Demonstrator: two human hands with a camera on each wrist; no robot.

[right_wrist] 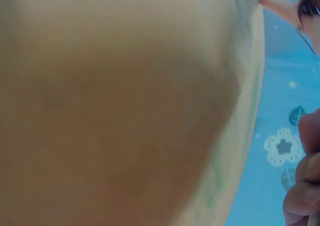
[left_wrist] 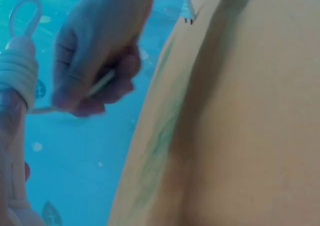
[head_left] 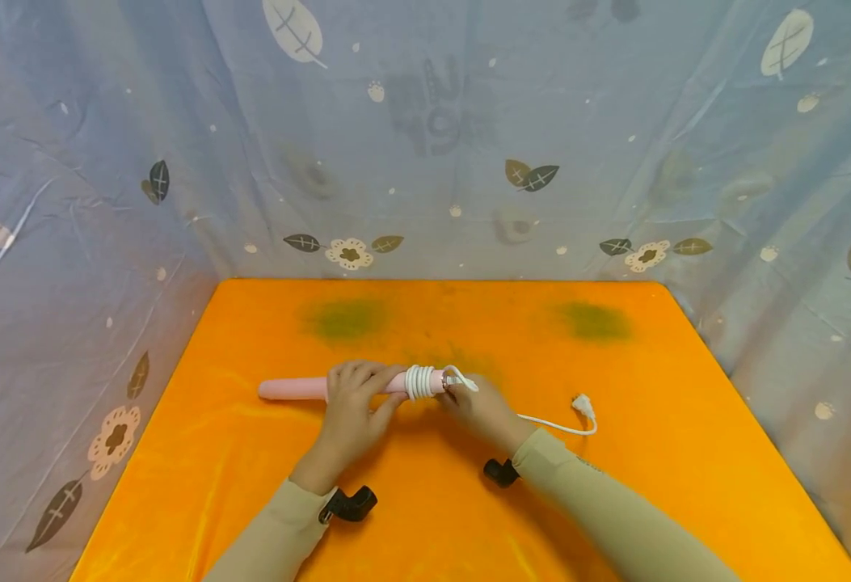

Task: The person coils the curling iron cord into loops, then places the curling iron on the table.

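A long, slim pink hair iron lies crosswise in front of me, its rounded end pointing left. My left hand grips it around the middle. Several turns of white power cord are wound about its right part, and a cord loop stands out at that end. Beside this end, my right hand pinches the cord; the left wrist view shows the cord running from the coils into its curled fingers. The plug lies to the right on a loose length of cord. In the right wrist view, only curled fingers show at the edge.
An orange-covered table with two greenish patches lies beneath the hands. A blue-grey curtain printed with leaves and flowers surrounds its back and sides. Black wrist devices are strapped at both cuffs.
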